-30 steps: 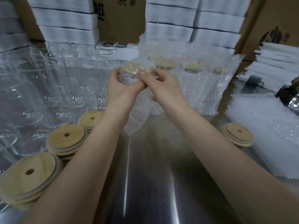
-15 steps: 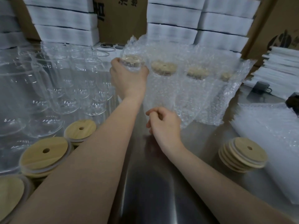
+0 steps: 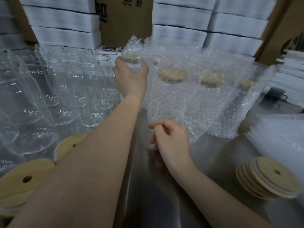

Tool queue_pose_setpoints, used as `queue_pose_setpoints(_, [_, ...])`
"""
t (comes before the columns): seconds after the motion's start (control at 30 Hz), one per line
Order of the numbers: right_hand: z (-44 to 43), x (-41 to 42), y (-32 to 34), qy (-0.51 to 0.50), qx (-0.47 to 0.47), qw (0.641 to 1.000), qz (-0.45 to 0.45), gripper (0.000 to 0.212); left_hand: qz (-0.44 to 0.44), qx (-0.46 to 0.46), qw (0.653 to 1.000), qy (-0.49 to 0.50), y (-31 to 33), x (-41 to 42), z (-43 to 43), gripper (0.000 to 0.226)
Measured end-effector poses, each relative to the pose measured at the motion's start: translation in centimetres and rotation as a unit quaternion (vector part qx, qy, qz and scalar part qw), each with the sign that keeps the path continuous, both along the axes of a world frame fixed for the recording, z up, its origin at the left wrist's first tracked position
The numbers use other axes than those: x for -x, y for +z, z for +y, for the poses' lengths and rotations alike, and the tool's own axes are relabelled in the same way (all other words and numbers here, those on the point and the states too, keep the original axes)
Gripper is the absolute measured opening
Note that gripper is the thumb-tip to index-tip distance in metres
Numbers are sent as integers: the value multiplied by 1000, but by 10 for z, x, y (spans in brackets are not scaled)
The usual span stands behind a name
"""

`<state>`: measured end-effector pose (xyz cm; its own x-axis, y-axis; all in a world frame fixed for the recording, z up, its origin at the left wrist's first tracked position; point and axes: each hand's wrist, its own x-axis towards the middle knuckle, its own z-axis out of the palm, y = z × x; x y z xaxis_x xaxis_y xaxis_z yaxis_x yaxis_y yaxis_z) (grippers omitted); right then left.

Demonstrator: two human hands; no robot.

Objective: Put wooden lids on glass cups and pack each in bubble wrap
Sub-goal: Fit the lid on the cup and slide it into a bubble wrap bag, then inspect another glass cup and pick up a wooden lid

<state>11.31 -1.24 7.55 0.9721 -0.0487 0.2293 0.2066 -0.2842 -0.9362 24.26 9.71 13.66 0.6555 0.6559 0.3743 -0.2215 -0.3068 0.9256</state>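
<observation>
A shiny steel table [image 3: 148, 203] carries clear glass cups [image 3: 85, 89] left of the gripping left hand [image 3: 130, 79]. Bubble-wrapped lidded cups [image 3: 171, 99] stand right of it. Stacked round wooden lids [image 3: 269, 178] lie nearer the person.

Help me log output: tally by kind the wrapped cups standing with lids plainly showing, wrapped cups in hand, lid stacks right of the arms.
Standing wrapped cups: 3
Wrapped cup in left hand: 1
Lid stack, right: 1
Total: 5

At least four wrapped cups [image 3: 171, 74] line up; three lid stacks [image 3: 266, 178]: two left of them, one right.
</observation>
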Motion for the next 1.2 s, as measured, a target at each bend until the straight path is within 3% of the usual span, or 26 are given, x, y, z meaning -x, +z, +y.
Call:
queue_pose_setpoints(0.13, [1, 0, -2, 4, -17, 1000, 3, 28, 10, 5, 1000, 13, -6, 0, -4, 82])
queue_pose_setpoints(0.3, [0, 1, -1, 9, -16, 1000, 0, 28, 62, 136, 986, -72, -16, 6, -6, 103])
queue_pose_setpoints(0.4, [0, 2, 0, 10, -27, 1000, 4, 28, 65, 182, 978, -79, -28, 10, -3, 88])
queue_pose_setpoints(0.57, [0, 3, 0, 14, -32, 999, 9, 28, 153, 84, 985, -3, -54, 18, -2, 65])
queue_pose_setpoints(0.77, [0, 3, 0, 22, -43, 999, 8, 30, 154, 7, 988, -4, -53, 0, 6, 56])
queue_pose_setpoints(1.2, [-1, 1, -1, 40, -58, 997, 13, 28, 144, -2, 989, -43, -53, -41, 14, 47])
